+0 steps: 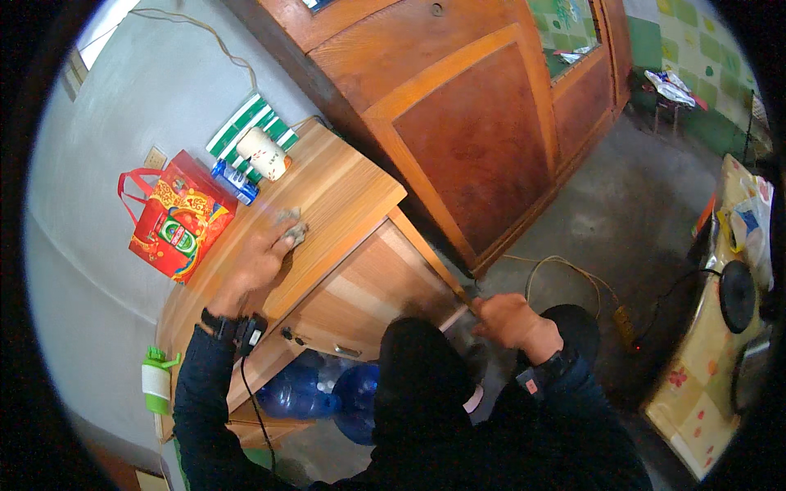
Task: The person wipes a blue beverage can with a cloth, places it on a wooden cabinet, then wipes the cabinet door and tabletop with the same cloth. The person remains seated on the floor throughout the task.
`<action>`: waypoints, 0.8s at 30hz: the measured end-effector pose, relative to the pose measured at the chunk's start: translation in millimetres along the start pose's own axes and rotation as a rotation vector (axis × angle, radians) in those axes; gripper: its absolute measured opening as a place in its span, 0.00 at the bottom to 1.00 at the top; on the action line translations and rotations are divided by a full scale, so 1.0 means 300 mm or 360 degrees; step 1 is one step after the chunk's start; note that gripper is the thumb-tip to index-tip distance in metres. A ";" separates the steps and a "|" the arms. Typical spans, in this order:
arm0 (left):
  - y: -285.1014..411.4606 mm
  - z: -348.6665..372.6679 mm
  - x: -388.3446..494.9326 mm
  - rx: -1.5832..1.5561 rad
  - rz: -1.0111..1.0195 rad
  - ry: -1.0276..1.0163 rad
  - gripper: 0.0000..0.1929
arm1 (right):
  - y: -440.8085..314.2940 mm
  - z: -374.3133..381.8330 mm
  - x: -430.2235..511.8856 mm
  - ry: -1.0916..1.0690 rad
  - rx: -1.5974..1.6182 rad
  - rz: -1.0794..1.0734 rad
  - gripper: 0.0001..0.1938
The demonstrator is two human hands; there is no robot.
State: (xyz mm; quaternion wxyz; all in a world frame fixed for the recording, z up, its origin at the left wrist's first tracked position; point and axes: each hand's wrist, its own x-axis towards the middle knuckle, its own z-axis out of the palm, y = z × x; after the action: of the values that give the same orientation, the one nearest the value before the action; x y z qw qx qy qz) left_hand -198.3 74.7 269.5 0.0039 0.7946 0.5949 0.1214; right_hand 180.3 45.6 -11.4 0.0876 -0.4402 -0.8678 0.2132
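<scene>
My left hand (261, 255) presses a crumpled grey cloth (295, 228) onto the wood-grain top of a desk (344, 178). Lower and to the right, my right hand (513, 325) is curled, its fingers overlapping the lower end of the desk's side edge (439, 264). Whether it grips that edge is unclear. Below the desktop a cabinet door (362, 276) with a small metal handle (348, 351) faces me. Along the wall stand a red gift bag (184, 215), a blue can (235, 182), a white cylindrical container (264, 153) and a green-and-white striped box (230, 126).
A brown wooden wardrobe (473, 141) stands beyond the desk. Large blue water bottles (295, 396) lie underneath. A green-and-white pump (157, 380) is at the left end. On the right, a patterned table (694, 393) holds a black round object (737, 296); a cable (571, 264) crosses the floor.
</scene>
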 end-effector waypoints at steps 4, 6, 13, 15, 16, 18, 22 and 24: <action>-0.006 0.060 0.273 0.0061 0.0183 -0.0028 0.22 | 0.004 -0.004 0.007 0.0001 0.0086 0.0002 0.22; -0.012 0.074 0.407 0.0103 0.0251 -0.0073 0.22 | 0.003 -0.010 0.006 0.0031 0.0144 0.0025 0.21; 0.079 0.115 0.598 -0.0211 -0.0199 -0.0270 0.21 | 0.015 -0.032 -0.016 0.0127 0.0087 -0.0057 0.20; 0.116 0.098 0.554 -0.0299 -0.0157 -0.0316 0.21 | 0.010 -0.030 -0.013 0.0117 0.0075 -0.0075 0.20; 0.138 0.100 0.521 -0.0345 0.0000 -0.0297 0.21 | 0.007 -0.029 -0.008 0.0081 0.0063 -0.0051 0.20; 0.170 0.098 0.423 -0.0400 0.0237 -0.0253 0.22 | -0.003 -0.023 0.003 0.0031 0.0064 -0.0030 0.19; 0.238 0.116 0.227 -0.0240 0.0607 -0.0115 0.25 | -0.014 -0.009 0.007 0.0013 -0.0005 -0.0003 0.20; 0.260 0.122 0.186 -0.0271 0.0735 -0.0058 0.25 | -0.010 -0.006 0.000 -0.0033 -0.0017 0.0054 0.21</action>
State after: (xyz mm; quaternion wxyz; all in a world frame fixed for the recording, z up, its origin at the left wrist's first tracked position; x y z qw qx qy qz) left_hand -102.7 109.8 256.2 0.0537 0.9083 0.3850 0.1544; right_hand 178.8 44.5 -8.5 0.0725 -0.4531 -0.8622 0.2145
